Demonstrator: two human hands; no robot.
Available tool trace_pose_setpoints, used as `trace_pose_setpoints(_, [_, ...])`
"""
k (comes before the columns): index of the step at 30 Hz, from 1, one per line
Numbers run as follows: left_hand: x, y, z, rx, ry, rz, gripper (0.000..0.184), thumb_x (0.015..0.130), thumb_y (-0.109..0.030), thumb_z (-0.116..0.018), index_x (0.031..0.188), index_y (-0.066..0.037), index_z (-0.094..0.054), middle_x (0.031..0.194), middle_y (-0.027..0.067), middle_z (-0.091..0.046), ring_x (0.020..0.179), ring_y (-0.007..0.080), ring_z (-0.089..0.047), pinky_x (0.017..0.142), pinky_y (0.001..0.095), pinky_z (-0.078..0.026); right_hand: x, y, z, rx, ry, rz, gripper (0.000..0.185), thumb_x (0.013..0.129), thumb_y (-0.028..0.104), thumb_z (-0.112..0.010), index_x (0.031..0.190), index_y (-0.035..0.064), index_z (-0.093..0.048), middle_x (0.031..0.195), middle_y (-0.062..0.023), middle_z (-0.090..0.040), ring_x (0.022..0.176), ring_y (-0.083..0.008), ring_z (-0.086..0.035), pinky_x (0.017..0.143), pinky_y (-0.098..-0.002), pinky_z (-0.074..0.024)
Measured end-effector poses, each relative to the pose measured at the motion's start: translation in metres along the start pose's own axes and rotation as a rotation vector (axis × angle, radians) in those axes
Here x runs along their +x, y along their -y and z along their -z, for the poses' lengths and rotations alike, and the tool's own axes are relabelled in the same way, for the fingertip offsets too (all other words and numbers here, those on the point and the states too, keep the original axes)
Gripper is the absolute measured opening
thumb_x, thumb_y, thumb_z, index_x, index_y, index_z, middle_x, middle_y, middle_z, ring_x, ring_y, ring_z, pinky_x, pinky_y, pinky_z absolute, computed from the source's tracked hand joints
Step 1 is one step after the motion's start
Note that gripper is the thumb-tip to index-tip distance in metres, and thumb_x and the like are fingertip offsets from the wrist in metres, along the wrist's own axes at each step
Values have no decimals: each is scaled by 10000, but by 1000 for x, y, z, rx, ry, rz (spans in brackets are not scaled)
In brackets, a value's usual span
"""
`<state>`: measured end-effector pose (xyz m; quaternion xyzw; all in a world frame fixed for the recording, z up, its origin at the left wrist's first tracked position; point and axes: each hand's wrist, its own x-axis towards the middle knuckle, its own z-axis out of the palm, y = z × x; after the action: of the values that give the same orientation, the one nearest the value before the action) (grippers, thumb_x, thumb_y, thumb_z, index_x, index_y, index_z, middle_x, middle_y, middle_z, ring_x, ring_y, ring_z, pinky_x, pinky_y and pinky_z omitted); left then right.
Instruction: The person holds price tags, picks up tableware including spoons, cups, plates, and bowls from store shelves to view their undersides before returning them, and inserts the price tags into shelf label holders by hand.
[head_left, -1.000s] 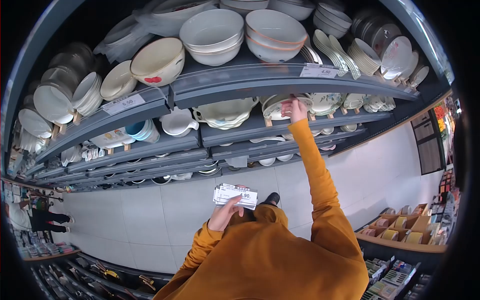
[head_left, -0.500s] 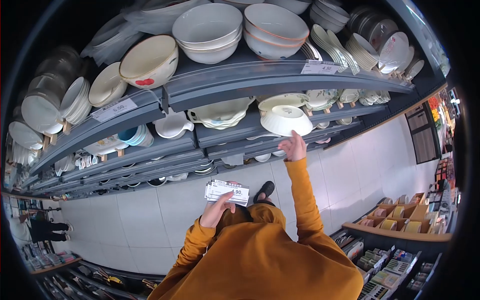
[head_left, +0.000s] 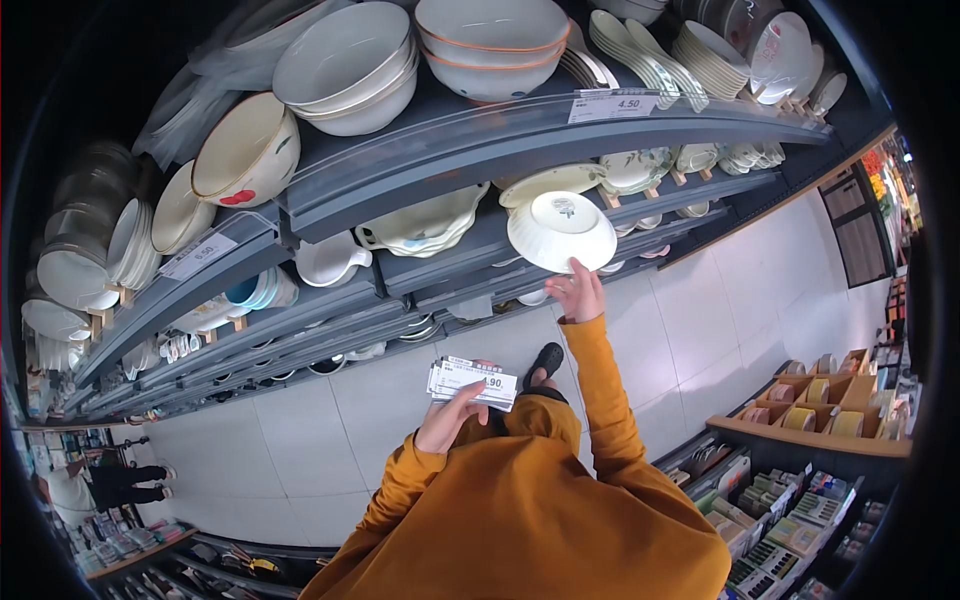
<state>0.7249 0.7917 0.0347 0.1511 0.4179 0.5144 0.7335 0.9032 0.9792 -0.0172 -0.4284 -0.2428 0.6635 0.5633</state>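
Note:
My right hand (head_left: 577,292) grips the lower edge of a white dish (head_left: 562,232), whose underside with a small dark stamp faces me. The dish is held in front of the second shelf, overlapping a cream plate (head_left: 552,184) behind it. In my left hand (head_left: 455,413) is a small stack of white price labels (head_left: 475,384), held with the thumb on top; the front one reads "90" in part. Scalloped cream bowls (head_left: 425,230) sit on the shelf left of the dish.
The upper shelf (head_left: 420,140) holds stacked bowls (head_left: 345,65), spoons and plates, with a price tag (head_left: 612,106) on its edge. Behind my right side is a wooden rack (head_left: 800,437) of tape rolls. A person (head_left: 100,492) stands far left on the tiled floor.
My right hand has drawn the white dish out from the shelf, and its underside has come to face me. The view has shifted. My left hand still holds the labels.

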Motion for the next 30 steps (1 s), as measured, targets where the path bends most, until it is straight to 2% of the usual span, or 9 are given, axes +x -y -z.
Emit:
trace_pose_setpoints(5, [9, -4, -6, 16, 43, -17, 318, 916, -144, -540, 1212, -32, -506, 1099, 67, -596, 840, 126, -587, 590, 247, -449, 3, -8, 9, 99, -18, -228, 570, 896, 401, -588, 1200, -49, -415, 1029, -195, -592, 731, -296, -662, 617, -337, -584])
trace_pose_setpoints(11, [10, -5, -9, 15, 29, -27, 314, 920, -152, -536, 1208, -30, -511, 1091, 64, -603, 852, 123, -592, 588, 247, -446, 5, -20, 6, 155, -94, -260, 612, 889, 437, -586, 1225, -44, -411, 1134, -223, -577, 805, -300, -670, 679, -329, -583])
trace_pose_setpoints(14, [9, -3, -12, 6, -42, -21, 316, 923, -150, -532, 1213, -26, -512, 1060, 63, -610, 830, 117, -584, 596, 246, -443, 4, -21, 6, 145, -87, -221, 589, 889, 435, -589, 1185, -55, -447, 1063, -208, -611, 814, -282, -670, 673, -317, -575])
trace_pose_setpoints(20, [12, -7, -14, -1, -7, -25, 323, 933, -150, -520, 1229, -21, -506, 1007, 59, -615, 748, 105, -542, 602, 239, -434, 12, -20, 15, 39, -56, -161, 511, 891, 403, -602, 961, -102, -568, 832, -176, -662, 731, -258, -675, 642, -306, -563])
trace_pose_setpoints(23, [15, -10, -15, 13, -2, -48, 318, 924, -136, -514, 1219, -19, -502, 1036, 66, -606, 780, 120, -560, 560, 254, -408, 14, -4, 8, -47, -19, -71, 438, 913, 349, -584, 990, -82, -579, 835, -173, -663, 710, -240, -672, 654, -313, -558])
trace_pose_setpoints(26, [14, -18, -22, 1, 0, -62, 334, 940, -159, -520, 1242, -19, -501, 996, 62, -613, 728, 107, -531, 591, 238, -428, 22, 12, -1, -119, 37, 101, 453, 904, 326, -603, 942, -124, -571, 804, -206, -652, 689, -254, -672, 657, -320, -557])
trace_pose_setpoints(30, [14, -21, -20, -86, 41, -119, 334, 955, -163, -508, 1257, -21, -491, 1017, 63, -605, 745, 103, -534, 567, 248, -415, 33, 39, -20, -316, 93, 175, 446, 907, 307, -600, 935, -136, -556, 782, -199, -653, 708, -246, -670, 675, -295, -538])
